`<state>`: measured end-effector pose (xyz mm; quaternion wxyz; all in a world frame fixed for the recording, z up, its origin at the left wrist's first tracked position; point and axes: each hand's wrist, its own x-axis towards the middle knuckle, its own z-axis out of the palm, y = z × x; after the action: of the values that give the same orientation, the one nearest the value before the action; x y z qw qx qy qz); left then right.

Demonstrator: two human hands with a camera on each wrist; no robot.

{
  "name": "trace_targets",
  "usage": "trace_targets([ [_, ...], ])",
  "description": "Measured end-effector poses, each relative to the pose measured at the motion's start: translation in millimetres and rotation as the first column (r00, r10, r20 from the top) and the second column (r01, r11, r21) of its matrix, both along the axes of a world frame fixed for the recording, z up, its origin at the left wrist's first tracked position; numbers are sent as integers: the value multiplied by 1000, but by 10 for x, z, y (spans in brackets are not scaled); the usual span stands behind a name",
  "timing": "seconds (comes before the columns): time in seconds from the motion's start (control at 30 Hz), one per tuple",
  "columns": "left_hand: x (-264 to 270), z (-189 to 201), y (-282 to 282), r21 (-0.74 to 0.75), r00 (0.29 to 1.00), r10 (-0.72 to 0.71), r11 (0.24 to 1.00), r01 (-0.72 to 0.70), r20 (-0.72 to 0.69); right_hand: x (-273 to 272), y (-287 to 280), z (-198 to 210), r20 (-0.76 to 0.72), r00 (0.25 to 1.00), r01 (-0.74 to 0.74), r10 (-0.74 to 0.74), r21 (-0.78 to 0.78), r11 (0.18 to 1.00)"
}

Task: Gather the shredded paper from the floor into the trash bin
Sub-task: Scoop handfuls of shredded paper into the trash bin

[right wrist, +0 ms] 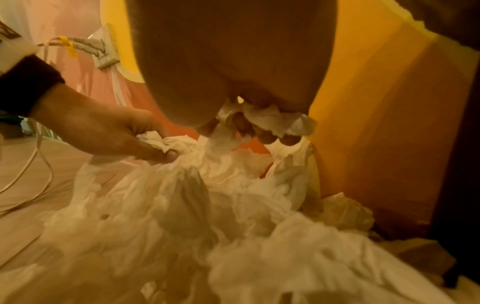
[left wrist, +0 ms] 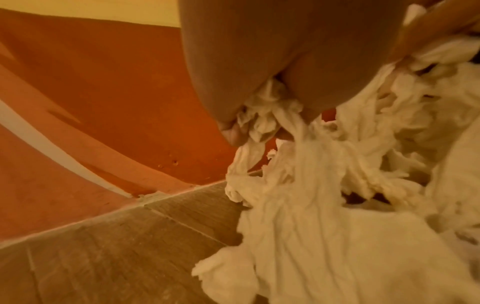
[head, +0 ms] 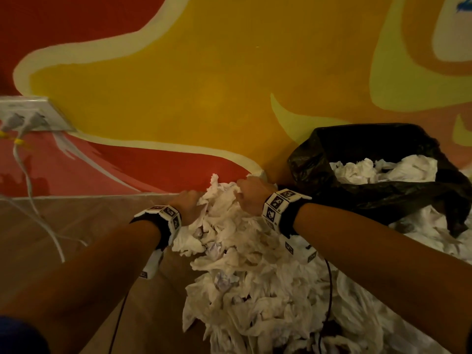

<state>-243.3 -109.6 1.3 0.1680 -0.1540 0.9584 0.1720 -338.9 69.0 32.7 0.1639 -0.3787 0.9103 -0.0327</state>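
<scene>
A big heap of white shredded paper [head: 245, 272] lies on the wooden floor against the painted wall. My left hand [head: 187, 203] grips a bunch at the heap's far left, fingers curled into it [left wrist: 259, 115]. My right hand [head: 249, 194] grips another bunch at the far top, fingers closed round torn strips [right wrist: 262, 123]. In the right wrist view the left hand [right wrist: 116, 133] pinches paper beside it. The trash bin, lined with a black bag [head: 332, 159], stands just right of my right wrist and holds crumpled white paper [head: 383, 169].
A wall socket [head: 38, 116] with two plugs sits at the left, and white cables [head: 33, 200] trail over the floor there. More paper [head: 434, 236] lies in front of the bin. Thin black wires [head: 329, 290] hang from my wristbands over the heap.
</scene>
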Motion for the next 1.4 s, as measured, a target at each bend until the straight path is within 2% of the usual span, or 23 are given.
trace_targets([
  [0.1, -13, 92, 18, -45, 999, 14, 999, -16, -46, 20, 51, 100, 25, 1000, 6, -4, -85, 996],
  [0.2, -42, 316, 111, -11, 978, 76, 997, -79, -193, 48, 138, 296, 37, 999, 18, -10, -233, 972],
  [0.27, -97, 445, 187, 131, 937, 191, 979, -159, -293, 57, 160, 416, 62, 998, 35, -15, -333, 942],
  [0.33, -156, 584, 298, 287, 867, 339, 927, -241, -365, 67, 217, 545, 105, 994, 72, -29, -432, 899],
  [0.43, -253, 790, 447, 459, 791, 491, 834, -306, -366, 49, 297, 709, 143, 986, 150, -88, -511, 846],
  [0.5, -312, 926, 536, 495, 738, 546, 804, -330, -396, 35, 348, 783, 183, 980, 169, -82, -535, 828],
  [0.6, -389, 1122, 676, 584, 685, 591, 758, -290, -427, 49, 419, 869, 239, 968, 201, -75, -565, 800],
  [0.67, -411, 1243, 768, 645, 675, 600, 727, -236, -429, 50, 462, 895, 293, 955, 218, -46, -588, 779],
  [0.77, -453, 1346, 917, 684, 677, 591, 708, -175, -439, 50, 532, 916, 407, 913, 264, -26, -540, 799],
  [0.9, -499, 1395, 1100, 746, 632, 651, 645, -168, -420, 83, 651, 927, 380, 923, 255, -67, -472, 844],
  [1.0, -549, 1408, 1183, 779, 611, 673, 611, -140, -418, 87, 744, 962, 280, 955, 215, -102, -410, 886],
  [1.1, -579, 1439, 1287, 855, 601, 715, 509, -98, -357, 47, 825, 996, 214, 975, 136, -55, -387, 912],
  [1.17, -580, 1480, 1356, 903, 607, 733, 426, -59, -306, 46, 866, 1020, 226, 974, 116, -14, -447, 887],
  [1.2, -582, 1498, 1381, 910, 619, 726, 413, -42, -300, 52, 886, 1040, 229, 973, 114, 0, -485, 867],
  [1.3, -575, 1556, 1434, 893, 685, 662, 448, -38, -303, 53, 945, 1116, 197, 980, 91, 30, -572, 815],
  [1.4, -543, 1599, 1497, 909, 814, 548, 411, -62, -193, 37, 984, 1183, 214, 977, 113, 24, -606, 788],
])
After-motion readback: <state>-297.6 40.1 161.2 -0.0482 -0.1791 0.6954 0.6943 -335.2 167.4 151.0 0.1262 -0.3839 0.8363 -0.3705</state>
